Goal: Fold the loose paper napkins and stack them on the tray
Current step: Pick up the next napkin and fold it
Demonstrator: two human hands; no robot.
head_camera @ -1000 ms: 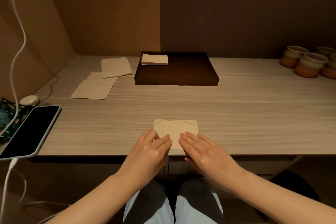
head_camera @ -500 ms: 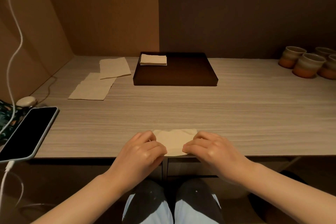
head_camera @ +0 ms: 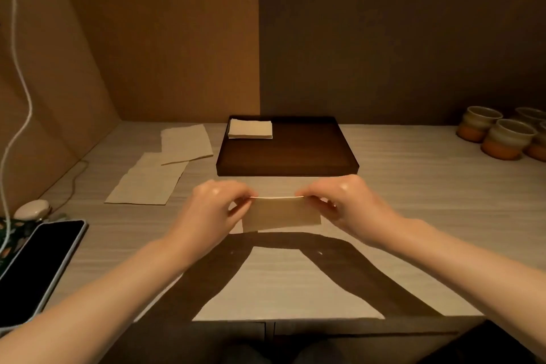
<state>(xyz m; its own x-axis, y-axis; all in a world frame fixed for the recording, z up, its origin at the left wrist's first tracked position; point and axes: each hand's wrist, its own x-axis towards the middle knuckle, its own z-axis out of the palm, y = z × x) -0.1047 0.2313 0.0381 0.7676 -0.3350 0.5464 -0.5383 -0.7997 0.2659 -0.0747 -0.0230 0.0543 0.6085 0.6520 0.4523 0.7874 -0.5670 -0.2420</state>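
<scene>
I hold a folded napkin [head_camera: 280, 214] up in front of me, clear of the table [head_camera: 413, 192], with both forearms reaching forward from the near edge and angling in toward each other. My left hand [head_camera: 212, 213] pinches the napkin's upper left corner, its fingers [head_camera: 239, 207] curled in with the thumb against them; my right hand [head_camera: 345, 207] pinches the upper right corner the same way, knuckles up and wrist bent slightly inward. The napkin's top edge runs straight between the two pinches and the rest of it hangs below as a flat, wide strip, its lower edge tilted a little. It hangs just on my side of the dark tray [head_camera: 288, 170], which sits farther back in the middle of the table. In the tray's far left corner lies a stack of folded napkins [head_camera: 250, 128], squared up and lying flat. To the left of the tray two loose napkins [head_camera: 165, 165] lie unfolded on the table, the farther one overlapping the nearer. At the left edge of the table lies a phone [head_camera: 32, 269] with a dark screen, and a white cable [head_camera: 17, 68] hangs down above it. Several ceramic cups [head_camera: 502, 139] stand grouped together at the far right. My arms cast dark shadows across the table in front of me.
</scene>
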